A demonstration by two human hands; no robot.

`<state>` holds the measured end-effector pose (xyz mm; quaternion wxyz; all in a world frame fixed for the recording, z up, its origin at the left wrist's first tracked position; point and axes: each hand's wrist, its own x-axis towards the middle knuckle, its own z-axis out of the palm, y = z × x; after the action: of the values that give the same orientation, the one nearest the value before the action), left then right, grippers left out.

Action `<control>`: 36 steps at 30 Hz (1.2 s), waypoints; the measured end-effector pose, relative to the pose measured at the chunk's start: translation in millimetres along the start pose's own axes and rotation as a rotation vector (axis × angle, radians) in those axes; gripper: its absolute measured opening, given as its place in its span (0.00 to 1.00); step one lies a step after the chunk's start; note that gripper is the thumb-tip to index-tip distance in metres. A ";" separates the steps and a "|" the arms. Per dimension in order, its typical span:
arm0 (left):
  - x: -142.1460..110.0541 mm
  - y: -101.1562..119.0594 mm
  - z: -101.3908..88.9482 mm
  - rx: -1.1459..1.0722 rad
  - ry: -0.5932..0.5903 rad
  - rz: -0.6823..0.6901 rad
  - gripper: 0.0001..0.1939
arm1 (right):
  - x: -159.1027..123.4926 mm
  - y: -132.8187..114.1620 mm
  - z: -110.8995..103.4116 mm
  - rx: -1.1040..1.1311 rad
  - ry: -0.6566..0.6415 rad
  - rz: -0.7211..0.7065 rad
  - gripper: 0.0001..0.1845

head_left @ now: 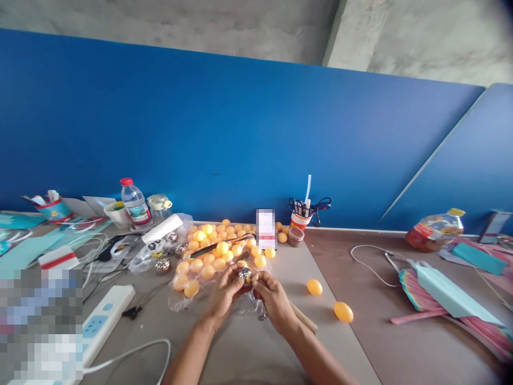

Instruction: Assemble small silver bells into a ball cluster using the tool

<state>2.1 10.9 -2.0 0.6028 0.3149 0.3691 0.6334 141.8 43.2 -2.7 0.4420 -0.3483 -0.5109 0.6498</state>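
Observation:
A shiny silver ball (245,275) is held up between the fingers of my left hand (224,295). My right hand (274,299) is beside it, thumb and fingertips pinched together close to the ball's right side; whatever they pinch is too small to make out. Behind and left of the hands, many orange table tennis balls (207,271) lie in a clear plastic bag (176,303). Small dark metal beads (263,317) rest on the table under my right hand. More silver balls (163,266) sit to the left of the bag.
A white power strip (108,310) and cables lie at left. A bottle with a red cap (135,203) and a pen cup (300,220) stand along the blue partition (224,133). Two loose orange balls (315,287) and a pink fan (425,299) are at right.

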 end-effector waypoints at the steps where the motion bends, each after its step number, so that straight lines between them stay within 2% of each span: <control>1: 0.7 -1.8 -1.3 0.006 -0.002 0.002 0.17 | 0.8 1.9 -0.8 0.014 -0.002 0.007 0.17; 7: 3.3 -10.1 -7.1 0.042 -0.026 0.019 0.15 | 4.8 11.2 -6.4 0.045 -0.028 0.028 0.14; 18: 2.4 -7.9 -4.7 0.054 -0.003 0.010 0.17 | 0.5 1.5 -2.4 0.094 -0.030 0.084 0.13; 29: 1.6 -10.1 -6.5 0.186 0.004 0.045 0.16 | -0.4 3.2 -2.9 0.085 0.010 0.113 0.14; 36: 2.1 -14.5 -7.5 0.197 -0.001 0.059 0.17 | 0.0 5.4 -4.2 0.072 0.024 0.102 0.11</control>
<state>3.3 12.4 -18.3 0.5502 0.3836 0.4200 0.6113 144.4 44.3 -8.9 0.4266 -0.3657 -0.4634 0.6853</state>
